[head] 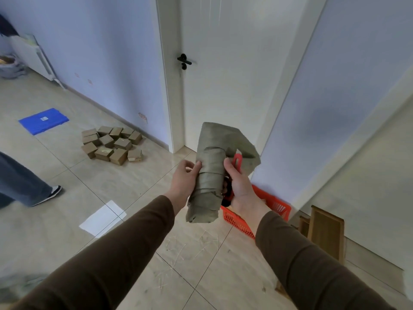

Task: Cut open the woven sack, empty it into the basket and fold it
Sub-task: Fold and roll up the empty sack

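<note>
A grey-green woven sack (210,173), rolled into a thick upright bundle with a loose flap at its top, is held in front of me at chest height. My left hand (184,181) grips the bundle's left side, thumb on its front. My right hand (238,186) holds the right side, and a red-handled cutter (236,161) sticks up between its fingers and the sack. Below my right hand an orange-red plastic basket (270,203) stands on the tiled floor by the wall; my hand and the sack hide what is inside it.
Several small brown boxes (112,144) lie heaped on the floor by the blue wall. A blue sheet (43,120) and a white sheet (102,218) lie flat on the tiles. Another person's leg and shoe (44,193) stand at left. A white door (223,70) is ahead; wooden frames (326,231) lean right.
</note>
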